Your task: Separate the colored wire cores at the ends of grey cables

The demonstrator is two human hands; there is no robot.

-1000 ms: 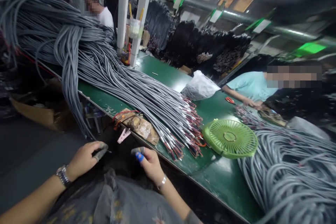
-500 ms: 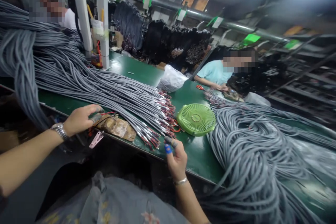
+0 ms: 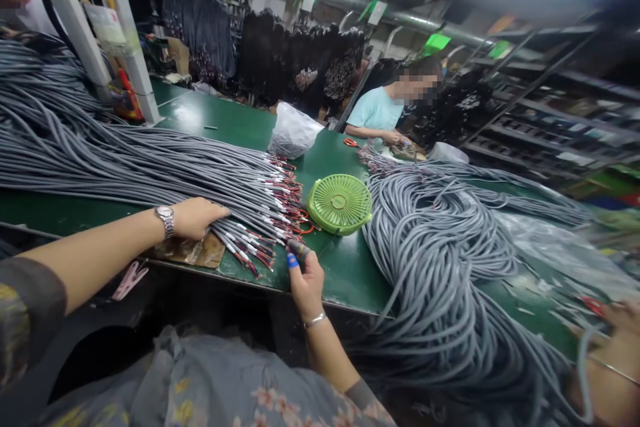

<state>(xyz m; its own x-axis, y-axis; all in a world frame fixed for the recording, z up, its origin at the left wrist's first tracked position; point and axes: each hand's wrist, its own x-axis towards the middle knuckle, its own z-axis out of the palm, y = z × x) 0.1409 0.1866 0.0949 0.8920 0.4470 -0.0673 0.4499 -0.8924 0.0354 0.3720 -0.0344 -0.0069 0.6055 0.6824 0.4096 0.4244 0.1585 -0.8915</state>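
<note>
My left hand [image 3: 197,219] reaches over the near edge of a bundle of grey cables [image 3: 200,157]. Its index finger is stretched out onto the cables, while the other fingertips are hidden beneath the hand. Dark coverings wrap the fingertips of my right hand [image 3: 306,277], and a blue band circles one digit. Thumb and finger are pinched together at the stripped cable ends [image 3: 285,203], which show white sleeves and red and black wires. What the pinch holds is too small to make out. A smaller group of cable ends [image 3: 250,247] lies between my hands.
A green round fan [image 3: 340,203] stands right of the cable ends on the green table [image 3: 195,110]. Coiled grey cables [image 3: 445,253] fill the right side. Beyond are a plastic bag [image 3: 294,130] and a co-worker [image 3: 375,110]. Another person's hand [image 3: 620,333] enters at right.
My left hand has moved right, from beside the brown taped piece onto the cables. My right hand stays at the cable ends. The view has shifted right, and another person's hand has appeared.
</note>
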